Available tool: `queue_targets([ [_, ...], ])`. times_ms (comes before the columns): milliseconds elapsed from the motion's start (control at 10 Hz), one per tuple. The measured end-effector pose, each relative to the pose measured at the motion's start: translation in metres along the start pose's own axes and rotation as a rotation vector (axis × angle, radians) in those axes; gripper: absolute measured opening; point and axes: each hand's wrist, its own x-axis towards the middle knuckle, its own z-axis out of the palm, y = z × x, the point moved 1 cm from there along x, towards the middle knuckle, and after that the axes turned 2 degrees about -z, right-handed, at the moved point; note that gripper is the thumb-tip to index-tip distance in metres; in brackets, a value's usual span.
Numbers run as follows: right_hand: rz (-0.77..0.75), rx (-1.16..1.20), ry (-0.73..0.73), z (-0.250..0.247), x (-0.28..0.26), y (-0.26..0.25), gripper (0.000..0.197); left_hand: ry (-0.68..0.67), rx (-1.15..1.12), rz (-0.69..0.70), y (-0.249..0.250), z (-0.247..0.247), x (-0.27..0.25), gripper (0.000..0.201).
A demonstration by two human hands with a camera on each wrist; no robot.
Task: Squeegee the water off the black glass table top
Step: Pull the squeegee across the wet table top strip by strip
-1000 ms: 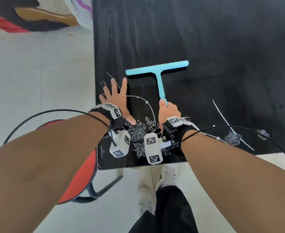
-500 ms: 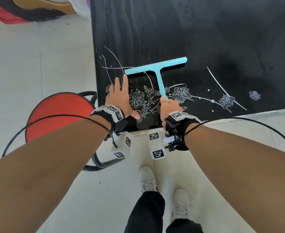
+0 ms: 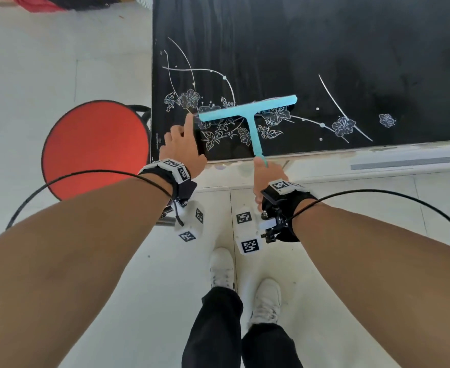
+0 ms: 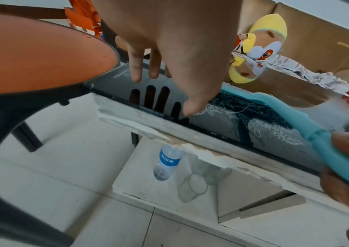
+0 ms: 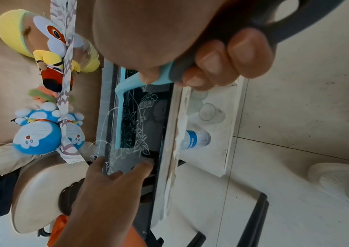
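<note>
The black glass table top (image 3: 324, 49) carries white flower drawings near its front left corner. A light blue T-shaped squeegee (image 3: 250, 108) lies with its blade across those flowers, close to the front edge; it also shows in the wrist views as the squeegee (image 4: 308, 120) and the squeegee (image 5: 119, 107). My right hand (image 3: 267, 173) grips the handle's end just off the table's front edge. My left hand (image 3: 181, 144) hovers over the front left corner with fingers spread and straight; the fingers (image 4: 136, 66) are mirrored in the glass.
A red round stool (image 3: 96, 147) stands left of the table corner. Under the table's chipped white front edge (image 4: 169, 138) lie a water bottle (image 4: 167, 163) and clear glasses (image 4: 192, 187). Plush toys (image 5: 40, 130) sit beyond the far side. My feet (image 3: 245, 285) stand on white tiles.
The right hand has drawn the squeegee back toward the front edge, from mid-table to the flower pattern. The left hand slid back too and lifted, and I have stepped backward.
</note>
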Motion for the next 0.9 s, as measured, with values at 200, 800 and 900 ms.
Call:
queue_targets([
  [200,0.034,0.048,-0.042,0.001,-0.024,0.024,0.035,-0.106,-0.078,0.012,-0.009,0.015,-0.025,0.092],
  [800,0.057,0.207,-0.219,-0.035,-0.104,0.045,0.046,-0.311,0.125,0.048,-0.006,-0.018,-0.091,0.082],
  [900,0.058,0.154,-0.202,-0.051,-0.114,0.041,0.029,-0.329,0.161,0.084,0.002,-0.035,-0.097,0.081],
])
